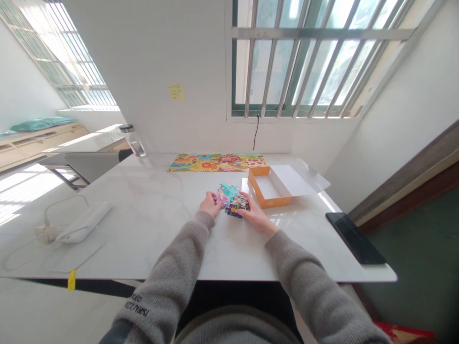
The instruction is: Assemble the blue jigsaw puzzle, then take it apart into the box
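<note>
In the middle of the table, a small heap of jigsaw puzzle pieces (229, 190) in teal, pink and dark colours lies between my hands. My left hand (211, 205) is at the heap's left side, its fingers closed on a pinkish-purple puzzle piece (223, 198). On the other side, my right hand (256, 216) has its thumb and fingers around a cluster of dark, multicoloured puzzle pieces (237, 204). The fingers hide part of the heap, so single pieces are hard to tell apart.
An orange box (274, 201) with a white inside stands right of my hands, a white sheet-like flap (301, 179) beside it. Behind lies a colourful animal picture strip (215, 163). A black tablet-like slab (353, 238), a bottle (133, 141) and a white power strip (86, 222) lie farther out.
</note>
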Motion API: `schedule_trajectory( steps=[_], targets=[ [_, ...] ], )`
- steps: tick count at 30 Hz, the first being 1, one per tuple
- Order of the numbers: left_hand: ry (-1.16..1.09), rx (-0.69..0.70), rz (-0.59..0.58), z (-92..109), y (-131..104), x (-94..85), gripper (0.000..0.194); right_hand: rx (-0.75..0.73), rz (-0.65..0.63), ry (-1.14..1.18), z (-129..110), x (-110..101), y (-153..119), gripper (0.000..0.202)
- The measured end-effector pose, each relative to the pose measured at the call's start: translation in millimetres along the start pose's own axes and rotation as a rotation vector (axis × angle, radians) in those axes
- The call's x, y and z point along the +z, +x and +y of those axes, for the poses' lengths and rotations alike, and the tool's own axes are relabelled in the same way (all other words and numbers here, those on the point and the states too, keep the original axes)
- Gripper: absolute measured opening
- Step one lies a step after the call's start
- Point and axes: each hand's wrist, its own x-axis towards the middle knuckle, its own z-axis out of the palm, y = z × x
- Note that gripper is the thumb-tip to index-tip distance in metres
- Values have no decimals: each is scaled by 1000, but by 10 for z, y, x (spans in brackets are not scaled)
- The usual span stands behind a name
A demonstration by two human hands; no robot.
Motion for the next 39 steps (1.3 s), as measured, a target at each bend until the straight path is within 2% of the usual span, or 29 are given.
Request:
schedule_trajectory(
  steps=[3, 6, 11, 15, 17, 19, 23, 27, 29, 32, 34, 37, 39],
  targets=[
    [-343, -35, -34, -33, 48, 2, 30, -12, 6, -70, -24, 8, -26, 77],
    [-608, -71, -77, -26, 72, -71, 32, -14, -16, -129, -32, 14, -42, 78],
    [-695, -93, -168, -35, 71, -201, 47, -53, -42, -163, 2, 5, -42, 78],
    [-760, -41, -307, -49, 43, -196, 54, -71, -40, -203, 1, 9, -45, 75],
    [-740, 3, -331, -44, 28, -174, 51, -78, -34, -212, -10, 17, -50, 74],
    [-689, 42, -273, -41, 18, -157, 45, -82, -37, -213, -14, 22, -53, 74],
    [-471, 132, -1, -67, -1, -167, 28, -75, -40, -266, 5, 24, -56, 76],
    [-133, 278, 194, -110, -21, -224, 28, -85, -19, -324, 22, 24, -65, 73],
    [-57, 250, 237, -132, -17, -255, 29, -101, -15, -342, 22, 26, -71, 71],
    [-13, 121, 227, -168, 11, -286, 25, -113, -17, -358, 21, 29, -79, 70],
    [-39, 99, 194, -181, 33, -291, 21, -113, -15, -367, 20, 30, -82, 71],
    [-312, 103, 85, -158, 53, -278, 19, -124, -12, -371, 13, 27, -87, 70],
    [-542, 78, -3, -121, 52, -260, 28, -124, -16, -352, 2, 19, -90, 70]
  ],
)
